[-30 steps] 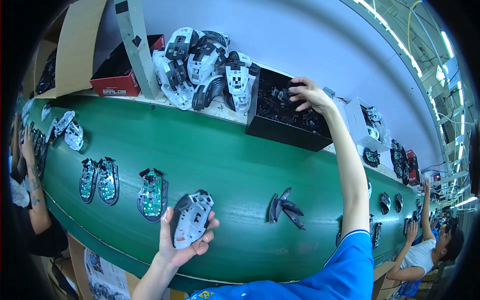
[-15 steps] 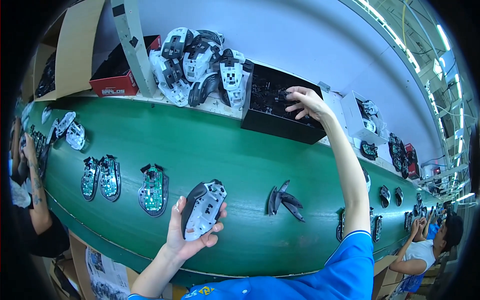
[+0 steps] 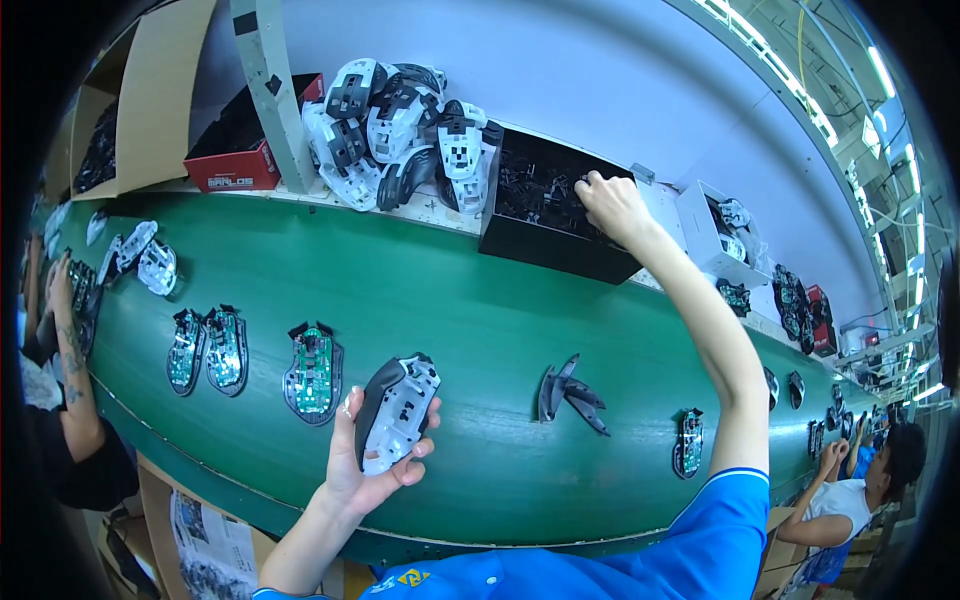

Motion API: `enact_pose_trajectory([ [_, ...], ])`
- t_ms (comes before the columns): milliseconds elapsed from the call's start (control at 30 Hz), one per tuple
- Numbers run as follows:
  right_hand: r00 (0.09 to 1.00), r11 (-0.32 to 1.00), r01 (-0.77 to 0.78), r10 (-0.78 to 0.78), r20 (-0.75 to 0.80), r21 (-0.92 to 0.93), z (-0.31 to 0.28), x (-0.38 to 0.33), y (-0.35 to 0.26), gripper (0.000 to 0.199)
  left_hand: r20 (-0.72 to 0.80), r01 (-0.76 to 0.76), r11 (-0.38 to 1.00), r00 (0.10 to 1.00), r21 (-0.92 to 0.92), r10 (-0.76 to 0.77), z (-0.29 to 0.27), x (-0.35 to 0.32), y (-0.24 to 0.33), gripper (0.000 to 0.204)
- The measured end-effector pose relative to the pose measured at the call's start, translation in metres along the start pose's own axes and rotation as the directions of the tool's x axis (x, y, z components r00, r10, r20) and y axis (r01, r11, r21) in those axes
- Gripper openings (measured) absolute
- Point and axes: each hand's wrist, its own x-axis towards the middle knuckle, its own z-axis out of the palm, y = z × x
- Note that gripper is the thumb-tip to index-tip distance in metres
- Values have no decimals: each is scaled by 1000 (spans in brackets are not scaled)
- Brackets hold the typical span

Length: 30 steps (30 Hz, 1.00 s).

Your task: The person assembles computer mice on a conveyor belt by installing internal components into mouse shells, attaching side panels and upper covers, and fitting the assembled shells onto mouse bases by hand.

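Note:
My left hand [image 3: 355, 470] grips a computer mouse shell [image 3: 402, 420], white inside with a black side, raised above the green work surface [image 3: 440, 285] and tilted with its hollow face showing. At the far side, my right hand [image 3: 612, 205] is over the right part of a black box [image 3: 545, 235]. Its fingers are drawn together at the box's contents, small black plastic parts [image 3: 535, 180]. Whatever those fingertips pinch, if anything, is hidden. Several curved black pieces [image 3: 572, 393] lie crossed on the green surface between my arms.
Mouse bases with green circuit boards [image 3: 313, 373] lie to the left, and another base [image 3: 689, 443] lies near my right elbow. White-and-black shells [image 3: 400, 130] are piled on the back shelf. A red box [image 3: 235, 170] and a white box [image 3: 710, 225] flank them. Co-workers sit at both sides.
My right hand's fingers, spread over the black box before, have closed together at its parts. My right elbow has swung outward to the right. The left hand still holds the mouse shell.

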Motion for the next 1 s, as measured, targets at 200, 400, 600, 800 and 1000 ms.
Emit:
enact_pose_trajectory([
  [200, 907, -145, -312, 248, 340, 939, -119, -34, -41, 23, 80, -101, 989, 992, 108, 93, 6, 0, -1, 68],
  [400, 978, -66, 185, -90, -191, 980, -199, -101, -140, 16, 177, 106, 994, 979, 4, -105, 36, -6, -11, 71],
  [600, 935, 347, 354, -140, -326, 868, -207, -120, -153, 22, 60, 92, 974, 992, 209, -107, 54, -26, -30, 55],
  [800, 827, 555, 549, -254, -502, 625, -220, -140, -152, 25, -8, 123, 662, 985, 739, -174, 61, -36, -31, 48],
  [1000, 870, 711, 469, -270, -412, 524, -237, -148, -153, 26, 80, -61, 519, 997, 853, -13, 75, -39, -34, 63],
])
